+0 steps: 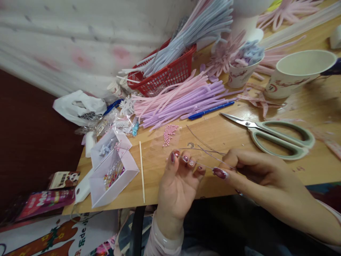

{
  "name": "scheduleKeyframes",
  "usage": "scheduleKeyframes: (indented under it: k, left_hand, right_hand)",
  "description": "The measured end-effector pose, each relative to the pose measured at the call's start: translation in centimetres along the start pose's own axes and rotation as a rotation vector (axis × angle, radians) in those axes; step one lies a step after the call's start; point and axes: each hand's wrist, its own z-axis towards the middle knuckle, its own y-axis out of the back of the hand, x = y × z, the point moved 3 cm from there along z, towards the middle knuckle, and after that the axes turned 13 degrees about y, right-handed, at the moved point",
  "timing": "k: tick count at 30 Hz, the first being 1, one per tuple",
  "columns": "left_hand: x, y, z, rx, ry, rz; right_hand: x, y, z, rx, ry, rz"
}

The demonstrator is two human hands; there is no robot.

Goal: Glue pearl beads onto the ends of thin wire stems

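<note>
My left hand [177,188] is turned palm up near the table's front edge. Its thumb and forefinger pinch one end of a thin wire [198,164]; whether a bead sits there too is hidden. Closed at the other end of this wire is my right hand [261,177], thumb against forefinger. More thin wires, one of them purplish [211,155], stick out leftward from the right fingers over the table. Just behind the left fingertips lies a patch of small pink beads [170,134] on clear plastic.
Green-handled scissors [282,137] and a blue pen [210,110] lie beyond my hands. Pink and purple pipe cleaners [183,101] are heaped before a red basket [165,76]. Paper cups [295,76] stand right. A white box [114,185] of pins and a thin stick [142,172] are left.
</note>
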Motion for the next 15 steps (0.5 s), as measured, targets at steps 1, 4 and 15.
scheduleKeyframes:
  k: [1, 4, 15]
  left_hand:
    - [-0.03, 0.05, 0.02, -0.012, -0.01, 0.017]
    - [-0.16, 0.18, 0.02, -0.054, -0.047, 0.073]
    - [-0.76, 0.37, -0.17, -0.143, -0.259, 0.248]
  right_hand:
    - [0.01, 0.02, 0.0, 0.003, -0.001, -0.006]
    - [-0.05, 0.08, -0.1, 0.011, -0.006, -0.014]
    - [-0.12, 0.04, -0.17, 0.03, -0.003, -0.039]
